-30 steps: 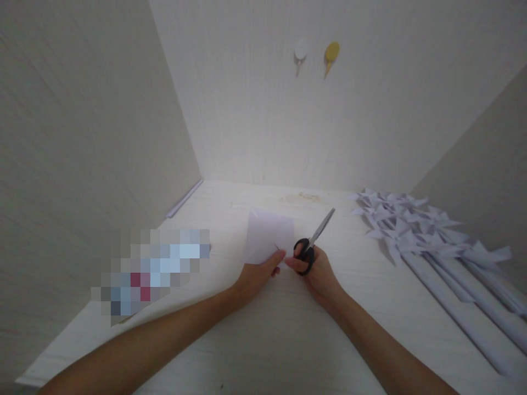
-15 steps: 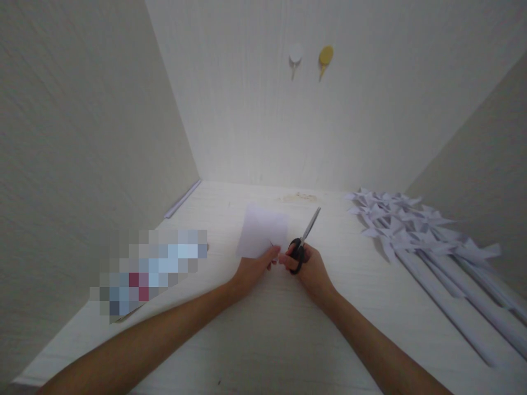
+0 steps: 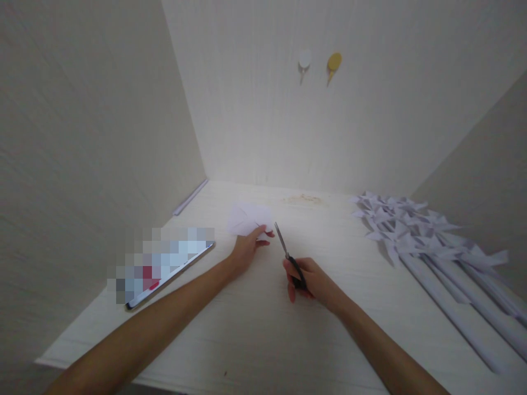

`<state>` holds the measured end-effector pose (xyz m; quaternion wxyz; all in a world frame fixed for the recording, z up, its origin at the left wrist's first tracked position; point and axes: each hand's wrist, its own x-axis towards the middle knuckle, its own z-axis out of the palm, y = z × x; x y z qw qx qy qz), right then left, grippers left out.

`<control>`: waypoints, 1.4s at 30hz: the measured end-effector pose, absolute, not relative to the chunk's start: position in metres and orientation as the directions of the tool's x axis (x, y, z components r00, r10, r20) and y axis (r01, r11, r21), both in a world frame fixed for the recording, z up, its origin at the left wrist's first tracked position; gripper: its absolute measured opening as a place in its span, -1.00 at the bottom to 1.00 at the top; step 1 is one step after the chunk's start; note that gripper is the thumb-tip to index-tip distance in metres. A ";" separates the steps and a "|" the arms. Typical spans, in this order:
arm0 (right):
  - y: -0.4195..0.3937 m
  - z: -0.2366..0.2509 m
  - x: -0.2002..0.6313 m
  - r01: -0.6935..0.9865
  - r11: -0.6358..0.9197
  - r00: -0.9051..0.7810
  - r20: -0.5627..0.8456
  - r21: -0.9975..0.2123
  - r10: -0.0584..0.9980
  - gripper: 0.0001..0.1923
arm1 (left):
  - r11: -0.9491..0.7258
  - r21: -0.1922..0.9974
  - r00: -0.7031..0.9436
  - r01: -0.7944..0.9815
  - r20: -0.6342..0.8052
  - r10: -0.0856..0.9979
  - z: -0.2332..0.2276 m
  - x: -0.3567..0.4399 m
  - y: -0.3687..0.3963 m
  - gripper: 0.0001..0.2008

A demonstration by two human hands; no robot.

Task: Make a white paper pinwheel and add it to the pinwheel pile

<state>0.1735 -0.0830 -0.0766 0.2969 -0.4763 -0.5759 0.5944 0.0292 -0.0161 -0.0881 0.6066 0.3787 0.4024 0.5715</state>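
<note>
White paper sheet: the paper (image 3: 246, 215) is just above the middle of the tabletop (image 3: 247, 329), in the left hand; whether its far edge touches the surface cannot be told.
Left hand: the hand (image 3: 245, 253) pinches the sheet's near right corner between thumb and fingers, some fingers spread below.
Right hand: the hand (image 3: 312, 278) is closed around the black-handled scissors (image 3: 288, 257), blades pointing up toward the paper, apparently together, apart from it.
Blade hazard: the tips stand near the left fingertips; a careless swing of the right wrist could nick them.
Sheet hazard: a short dark line by the left thumb may be a slit; a hard tug at that corner could tear it further.
Grip hazard: the sheet appears held by one corner only, so it could sag or twist and spoil a straight edge.
Paper pinwheels: the pile (image 3: 407, 233) lies on the right, sticks toward the person; a wide right elbow could crush them.
Touchscreen device: it (image 3: 181, 262) lies beside the left forearm, screen partly blurred; a sideways knock could shift it.
</note>
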 end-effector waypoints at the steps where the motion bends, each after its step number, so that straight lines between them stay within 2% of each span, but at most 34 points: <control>1: -0.083 -0.076 0.173 0.217 -0.169 -0.369 -0.241 -0.961 0.897 -0.54 | 0.064 0.910 0.023 -0.410 -0.060 0.998 -0.089 0.029 -0.015 -0.82; 10: -0.086 -0.073 0.170 0.312 -0.220 -0.323 -0.321 -0.924 0.890 -0.55 | 0.081 0.896 0.011 -0.437 -0.085 0.996 -0.088 0.029 -0.016 -0.86; 33: -0.083 -0.080 0.172 0.451 -0.137 -0.335 -0.310 -0.882 0.890 -0.50 | 0.140 0.883 0.010 -0.448 -0.151 0.988 -0.087 0.030 -0.015 -0.87; 42: -0.083 -0.079 0.171 0.471 -0.131 -0.333 -0.314 -0.872 0.889 -0.53 | 0.120 0.886 0.010 -0.447 -0.130 0.992 -0.089 0.029 -0.015 -0.87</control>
